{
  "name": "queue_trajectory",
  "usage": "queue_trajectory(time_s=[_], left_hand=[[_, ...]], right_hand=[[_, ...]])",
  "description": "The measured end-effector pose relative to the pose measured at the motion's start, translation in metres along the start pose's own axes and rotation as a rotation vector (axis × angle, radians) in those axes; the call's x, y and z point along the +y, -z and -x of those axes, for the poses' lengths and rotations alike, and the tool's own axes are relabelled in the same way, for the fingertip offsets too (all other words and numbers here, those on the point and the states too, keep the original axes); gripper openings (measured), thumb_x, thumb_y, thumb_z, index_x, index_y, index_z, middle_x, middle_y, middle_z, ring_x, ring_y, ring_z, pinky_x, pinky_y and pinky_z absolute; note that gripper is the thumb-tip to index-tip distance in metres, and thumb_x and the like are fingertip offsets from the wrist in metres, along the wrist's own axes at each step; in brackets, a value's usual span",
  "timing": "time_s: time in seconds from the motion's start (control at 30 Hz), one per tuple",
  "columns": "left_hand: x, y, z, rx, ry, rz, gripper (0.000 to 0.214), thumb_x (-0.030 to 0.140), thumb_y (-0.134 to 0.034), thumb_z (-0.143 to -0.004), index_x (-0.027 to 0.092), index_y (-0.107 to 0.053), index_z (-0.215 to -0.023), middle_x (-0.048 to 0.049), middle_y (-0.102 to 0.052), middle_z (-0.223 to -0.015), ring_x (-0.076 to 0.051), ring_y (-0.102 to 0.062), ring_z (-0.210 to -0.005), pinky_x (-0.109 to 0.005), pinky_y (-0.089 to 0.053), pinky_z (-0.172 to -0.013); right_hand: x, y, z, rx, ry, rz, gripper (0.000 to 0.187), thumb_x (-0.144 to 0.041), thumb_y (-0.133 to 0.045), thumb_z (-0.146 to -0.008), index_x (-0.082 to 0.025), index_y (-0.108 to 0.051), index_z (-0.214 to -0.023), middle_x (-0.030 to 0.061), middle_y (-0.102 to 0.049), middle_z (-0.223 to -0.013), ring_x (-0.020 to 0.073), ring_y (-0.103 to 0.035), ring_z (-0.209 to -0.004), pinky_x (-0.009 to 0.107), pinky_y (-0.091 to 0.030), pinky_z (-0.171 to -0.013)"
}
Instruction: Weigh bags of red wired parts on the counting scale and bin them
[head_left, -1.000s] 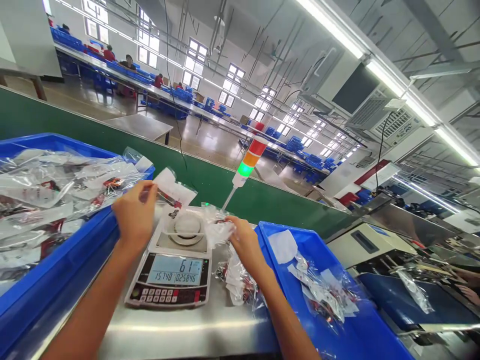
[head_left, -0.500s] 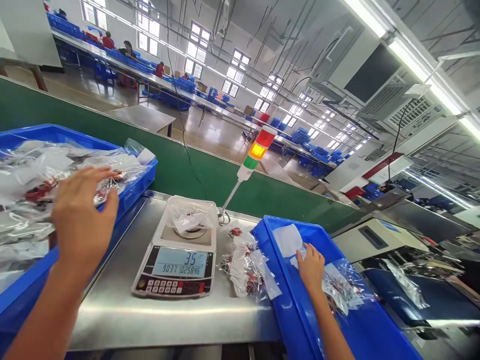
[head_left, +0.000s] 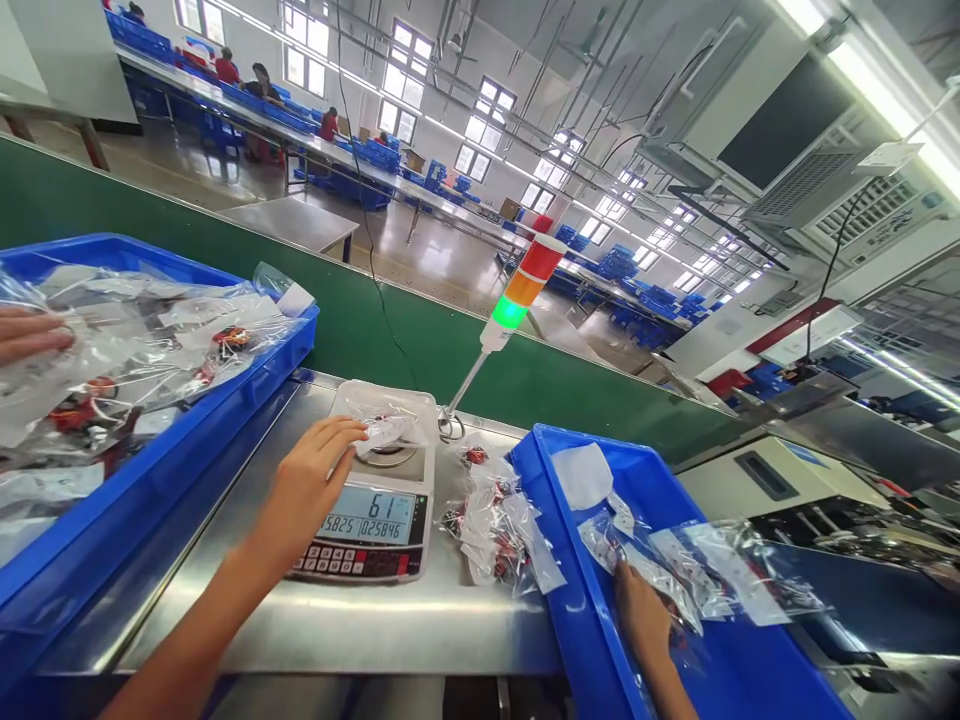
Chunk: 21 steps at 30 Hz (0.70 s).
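Note:
A small clear plastic bag with a white label lies on the pan of a digital scale. My left hand reaches over the scale, fingers and thumb closed at that bag's left edge. Part of the display is covered by this hand; 61 is readable on its top line. Inside the right blue bin, my right hand has its fingers curled on a clear bag with white paper. More clear bags lie right beside it. The right fingertips are partly hidden.
Between scale and right bin lies a pile of bagged red-and-black parts. A left blue bin is full of similar bags. Another person's hand enters at the left edge. A signal tower glows green behind the scale.
My left hand has moved from over the left bin to the bag on the scale. My right hand has come nearer onto the bags. The reading rose from 35 to 61; the lamp turned from yellow to green.

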<state>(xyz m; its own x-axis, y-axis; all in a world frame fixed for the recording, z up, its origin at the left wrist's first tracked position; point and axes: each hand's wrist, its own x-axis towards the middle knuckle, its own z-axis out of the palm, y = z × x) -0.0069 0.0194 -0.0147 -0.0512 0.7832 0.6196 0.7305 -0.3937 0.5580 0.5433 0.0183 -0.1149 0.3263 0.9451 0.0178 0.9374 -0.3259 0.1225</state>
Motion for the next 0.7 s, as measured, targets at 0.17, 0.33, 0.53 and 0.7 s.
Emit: queue_trajectory(time_s=[0.17,0.33,0.53,0.7], left_hand=[[-0.013,0.003,0.001,-0.118,-0.051,-0.006,0.039,0.024,-0.035,-0.101,0.024,-0.068,-0.121,-0.0054,-0.07,-0.13,-0.024,-0.058,-0.131,-0.045,-0.05,-0.115],[-0.024,-0.006,-0.008,-0.209,-0.076,0.041,0.036,0.027,-0.041,-0.098,0.025,-0.071,-0.118,-0.0049,-0.07,-0.134,-0.026,-0.054,-0.137,-0.05,-0.048,-0.116],[-0.017,-0.016,-0.067,-0.01,0.185,0.315,0.027,0.041,-0.056,-0.088,0.021,-0.074,-0.087,-0.0062,-0.079,-0.103,-0.026,-0.073,-0.105,-0.044,-0.058,-0.101],[-0.033,0.031,-0.112,0.38,0.47,0.365,0.039,0.05,-0.062,-0.081,0.015,-0.073,-0.095,-0.002,-0.079,-0.094,-0.024,-0.075,-0.093,-0.037,-0.061,-0.081]], right_hand=[[0.019,0.041,0.015,0.03,-0.139,-0.065,0.036,-0.038,-0.031,-0.094,-0.026,-0.064,-0.086,0.0137,-0.077,-0.083,0.0342,-0.074,-0.076,0.041,-0.05,-0.063],[0.016,0.109,0.033,0.16,-0.211,-0.401,0.029,-0.055,-0.049,-0.076,-0.029,-0.064,-0.076,0.0099,-0.081,-0.088,0.0362,-0.074,-0.084,0.041,-0.05,-0.066],[-0.115,0.184,0.032,0.302,0.172,-0.866,0.034,-0.059,-0.065,-0.074,-0.025,-0.066,-0.08,0.0053,-0.078,-0.083,0.029,-0.073,-0.086,0.039,-0.056,-0.082],[-0.26,0.198,0.013,0.32,0.639,-0.861,0.021,-0.036,-0.051,-0.095,-0.024,-0.066,-0.087,0.0053,-0.076,-0.088,0.0239,-0.071,-0.087,0.038,-0.055,-0.083]])
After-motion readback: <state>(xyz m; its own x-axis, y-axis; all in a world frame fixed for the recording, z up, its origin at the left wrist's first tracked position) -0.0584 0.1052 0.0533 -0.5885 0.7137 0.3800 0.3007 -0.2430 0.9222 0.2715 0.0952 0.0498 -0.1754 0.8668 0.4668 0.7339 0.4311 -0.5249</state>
